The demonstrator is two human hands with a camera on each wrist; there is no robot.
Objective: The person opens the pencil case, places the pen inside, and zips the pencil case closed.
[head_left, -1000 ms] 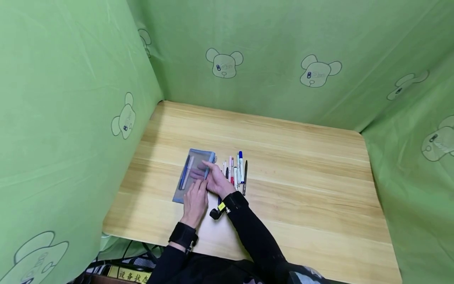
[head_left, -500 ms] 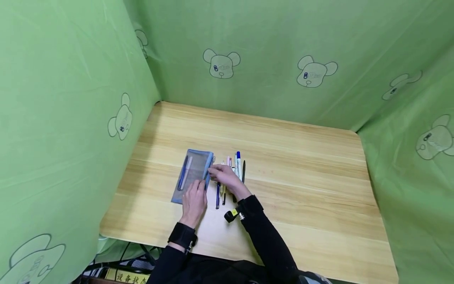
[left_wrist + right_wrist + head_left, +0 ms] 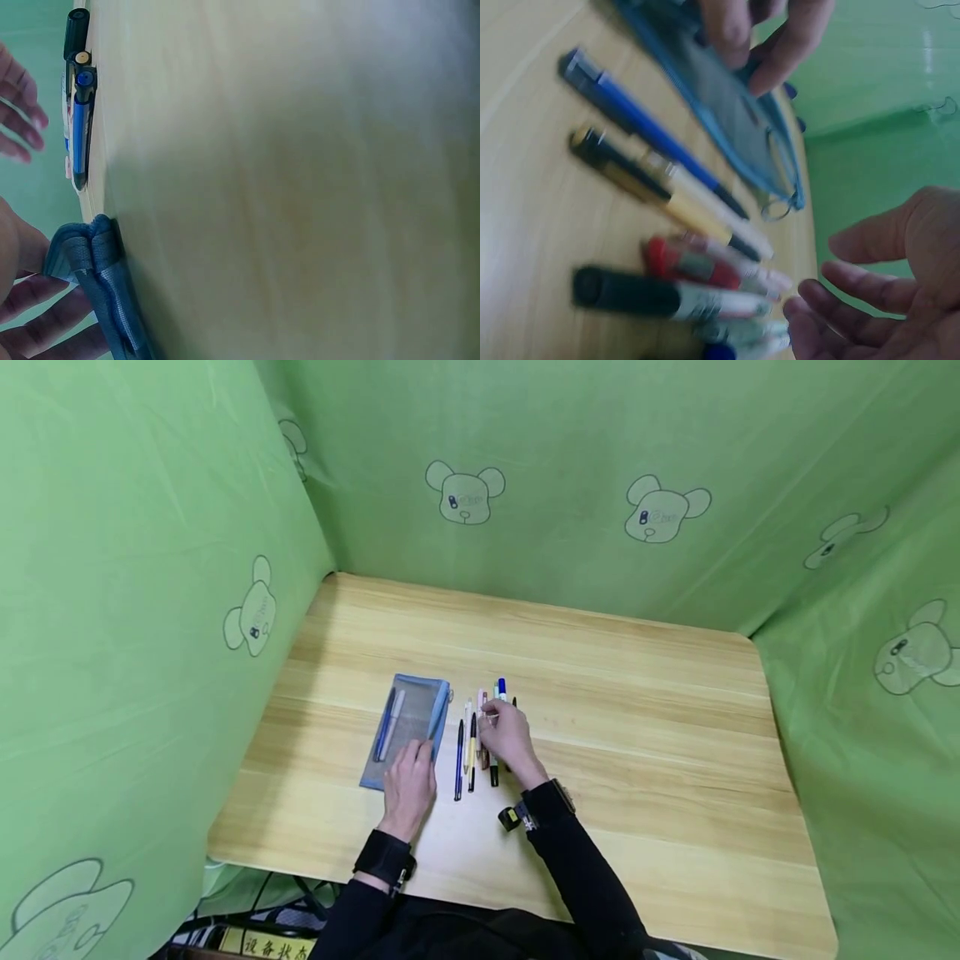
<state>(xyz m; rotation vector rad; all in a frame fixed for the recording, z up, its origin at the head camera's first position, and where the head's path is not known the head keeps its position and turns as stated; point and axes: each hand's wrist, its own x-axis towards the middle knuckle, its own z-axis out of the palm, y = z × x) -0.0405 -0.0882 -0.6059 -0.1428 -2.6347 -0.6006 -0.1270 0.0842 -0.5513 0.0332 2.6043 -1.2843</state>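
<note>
A blue-edged mesh pencil case lies flat on the table, with a dark blue pen and a pale pen visible through its mesh. My left hand pinches its right edge near the zip opening, thumb and fingers either side of the rim in the wrist views. Over the row of loose pens is my right hand, its fingers spread and slightly bent, holding nothing in the right wrist view. Below it lie a blue pen, a yellow-and-black pen, a red pen and a dark-capped marker.
Wooden table surface extends to the right and behind the pens. Green printed cloth walls the back and both sides. A metal ring hangs at the pencil case's zip end.
My right hand has moved right, from over the pencil case to above the loose pens, uncovering the nearer ones. The left hand keeps its hold on the case edge.
</note>
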